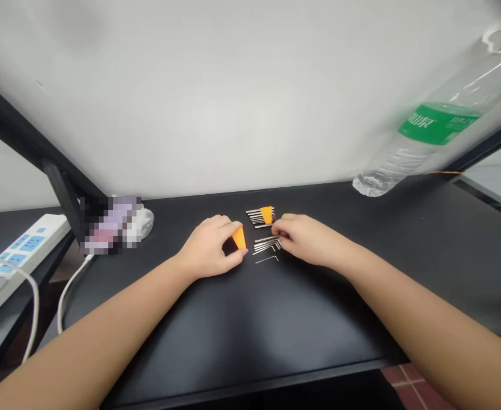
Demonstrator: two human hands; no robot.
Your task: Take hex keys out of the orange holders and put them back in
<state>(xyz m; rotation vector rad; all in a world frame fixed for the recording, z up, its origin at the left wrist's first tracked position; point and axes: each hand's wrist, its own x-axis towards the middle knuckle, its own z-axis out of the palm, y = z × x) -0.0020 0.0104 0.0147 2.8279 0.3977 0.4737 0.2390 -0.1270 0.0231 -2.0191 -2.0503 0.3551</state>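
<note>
My left hand (214, 245) grips an orange plastic hex key holder (239, 238) between thumb and fingers, upright on the black table. Just right of it lies a loose group of L-shaped metal hex keys (265, 245), their bent ends to the right. The fingers of my right hand (295, 236) are pinched together on the bent end of the uppermost key in that group. A thin small hex key (267, 259) lies apart, closest to me. Behind the group is a second orange holder (267, 215) filled with several hex keys.
A large clear bottle (421, 136) with a green label leans at the back right, by the white wall (241, 102). On the left are a blurred-out item (111, 225), a white cable (68, 285) and a white power strip (23, 256). The black table's front edge (250, 378) runs below my arms.
</note>
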